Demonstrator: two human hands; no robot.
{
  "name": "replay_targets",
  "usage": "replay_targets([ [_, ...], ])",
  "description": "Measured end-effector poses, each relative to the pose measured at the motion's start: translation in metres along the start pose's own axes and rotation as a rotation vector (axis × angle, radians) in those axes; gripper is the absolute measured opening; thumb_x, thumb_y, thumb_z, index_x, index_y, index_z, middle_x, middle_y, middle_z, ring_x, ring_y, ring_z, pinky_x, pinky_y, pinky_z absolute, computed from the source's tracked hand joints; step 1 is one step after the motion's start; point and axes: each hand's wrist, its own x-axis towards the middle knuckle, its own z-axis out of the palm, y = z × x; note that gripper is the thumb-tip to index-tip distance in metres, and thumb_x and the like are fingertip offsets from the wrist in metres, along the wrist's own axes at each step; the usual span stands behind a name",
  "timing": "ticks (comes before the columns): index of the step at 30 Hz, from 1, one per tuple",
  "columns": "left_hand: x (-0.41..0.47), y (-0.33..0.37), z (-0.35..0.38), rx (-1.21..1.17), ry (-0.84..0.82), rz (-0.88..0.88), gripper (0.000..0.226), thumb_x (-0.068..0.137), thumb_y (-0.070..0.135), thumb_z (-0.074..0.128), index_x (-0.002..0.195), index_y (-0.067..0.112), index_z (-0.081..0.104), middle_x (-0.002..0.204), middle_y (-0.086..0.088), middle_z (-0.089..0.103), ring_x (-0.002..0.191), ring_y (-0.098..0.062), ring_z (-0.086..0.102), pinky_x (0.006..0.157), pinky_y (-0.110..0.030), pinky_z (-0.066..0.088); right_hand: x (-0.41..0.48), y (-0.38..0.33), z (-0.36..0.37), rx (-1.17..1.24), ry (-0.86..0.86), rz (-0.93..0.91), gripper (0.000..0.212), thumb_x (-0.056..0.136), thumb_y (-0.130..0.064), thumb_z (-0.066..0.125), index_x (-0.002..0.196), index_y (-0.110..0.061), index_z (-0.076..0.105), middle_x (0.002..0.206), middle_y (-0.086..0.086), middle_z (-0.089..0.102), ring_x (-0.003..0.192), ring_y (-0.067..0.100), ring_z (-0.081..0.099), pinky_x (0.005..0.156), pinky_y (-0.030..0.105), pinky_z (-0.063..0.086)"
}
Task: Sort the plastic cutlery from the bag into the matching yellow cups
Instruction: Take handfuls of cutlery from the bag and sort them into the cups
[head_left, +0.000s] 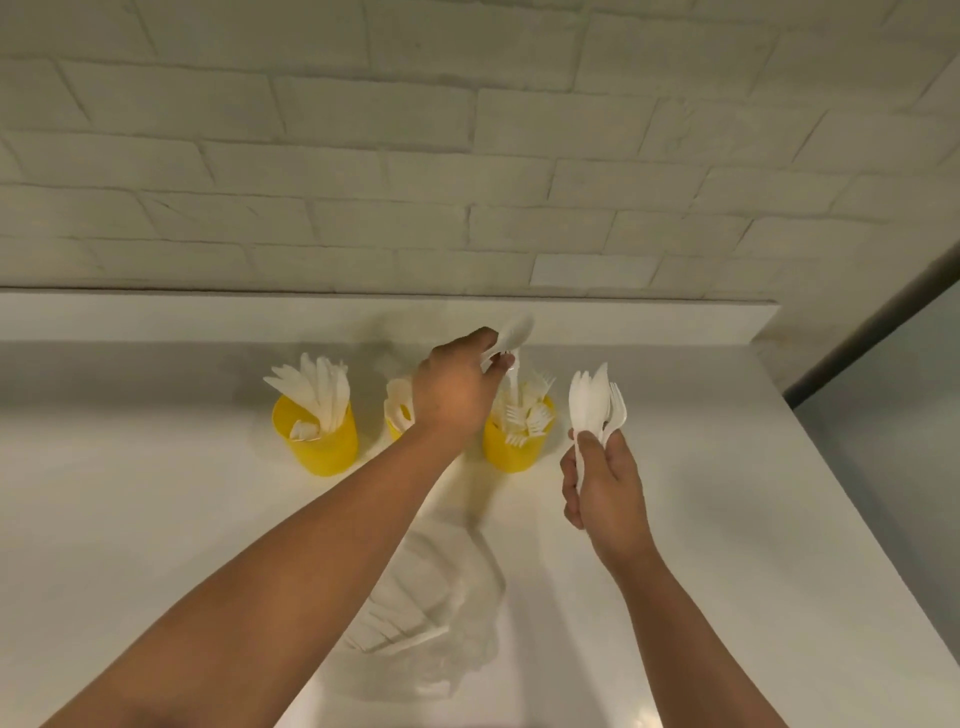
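Three yellow cups stand in a row on the white counter. The left cup (318, 435) holds knives, the middle cup (396, 422) holds spoons and is mostly hidden behind my left hand (453, 387), and the right cup (514, 441) holds forks. My left hand grips a white spoon (515, 332) and a second white piece hanging down over the right cup. My right hand (602, 483) holds a bunch of mixed white cutlery (595, 400) upright, just right of the fork cup. The clear plastic bag (431, 597) lies near me with several pieces inside.
A white brick wall (467, 156) rises behind a low ledge at the counter's back. The counter's right edge (852, 519) runs diagonally, with a grey floor beyond it.
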Motion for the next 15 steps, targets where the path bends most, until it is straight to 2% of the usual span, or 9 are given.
replay_targets([
  [3,-0.003,-0.006,0.012,0.164,-0.166,0.074,0.028,0.098,0.046,0.059,0.113,0.026,0.070,0.113,-0.001,0.070,0.102,-0.027,0.067,0.074,-0.031,0.048,0.001,0.000,0.000,0.006,-0.025,0.006,0.013,0.105,-0.024,0.046,0.102,-0.019,0.058,0.074,0.007,0.043,0.051,0.014,0.033,0.046,0.023,0.022],
  [5,-0.004,-0.006,0.013,0.119,-0.229,0.075,0.033,0.095,0.048,0.061,0.117,0.025,0.071,0.118,-0.004,0.066,0.105,-0.026,0.066,0.081,-0.034,0.054,0.002,0.000,-0.002,0.030,-0.034,0.028,0.014,0.102,-0.022,0.046,0.096,-0.020,0.058,0.071,0.006,0.044,0.051,0.015,0.031,0.047,0.024,0.020],
  [6,-0.005,-0.004,0.011,0.077,-0.218,0.077,0.039,0.091,0.052,0.061,0.118,0.026,0.070,0.114,-0.004,0.065,0.103,-0.025,0.065,0.082,-0.034,0.054,0.003,0.000,-0.003,0.049,-0.044,0.036,0.017,0.102,-0.022,0.044,0.096,-0.018,0.059,0.070,0.007,0.044,0.050,0.016,0.029,0.047,0.022,0.019],
  [8,-0.011,0.004,0.003,-0.055,-0.092,0.078,0.052,0.083,0.058,0.058,0.120,0.024,0.069,0.104,-0.003,0.063,0.094,-0.019,0.062,0.080,-0.029,0.051,0.005,0.001,-0.004,0.112,-0.084,0.047,0.027,0.103,-0.026,0.038,0.100,-0.015,0.063,0.067,0.007,0.045,0.044,0.016,0.027,0.045,0.020,0.020],
  [10,-0.021,0.014,-0.008,-0.248,0.019,0.020,0.042,0.084,0.052,0.064,0.109,0.019,0.072,0.094,-0.003,0.064,0.083,-0.015,0.060,0.075,-0.026,0.046,0.006,0.001,-0.004,0.181,-0.121,0.061,0.035,0.102,-0.031,0.034,0.103,-0.013,0.064,0.065,0.007,0.045,0.042,0.015,0.026,0.045,0.020,0.020],
  [11,-0.029,0.019,-0.013,-0.380,-0.017,-0.056,0.035,0.085,0.048,0.069,0.102,0.018,0.074,0.091,-0.004,0.066,0.078,-0.016,0.060,0.073,-0.027,0.046,0.006,0.001,-0.002,0.203,-0.135,0.062,0.037,0.101,-0.033,0.034,0.103,-0.011,0.064,0.065,0.007,0.044,0.041,0.016,0.026,0.045,0.020,0.020],
  [13,-0.048,0.030,-0.021,-0.671,-0.280,-0.230,0.039,0.084,0.052,0.071,0.095,0.014,0.075,0.089,-0.003,0.069,0.071,-0.018,0.060,0.067,-0.030,0.046,0.004,-0.003,0.002,0.201,-0.153,0.046,0.040,0.100,-0.033,0.033,0.100,-0.006,0.063,0.065,0.009,0.044,0.042,0.017,0.026,0.046,0.021,0.019],
  [15,-0.067,0.035,-0.023,-0.825,-0.510,-0.339,0.042,0.086,0.054,0.072,0.087,0.012,0.072,0.080,-0.001,0.064,0.062,-0.011,0.055,0.059,-0.023,0.039,0.001,-0.008,0.009,0.137,-0.169,0.016,0.042,0.103,-0.030,0.032,0.094,0.000,0.061,0.067,0.014,0.044,0.043,0.018,0.027,0.046,0.024,0.019],
])
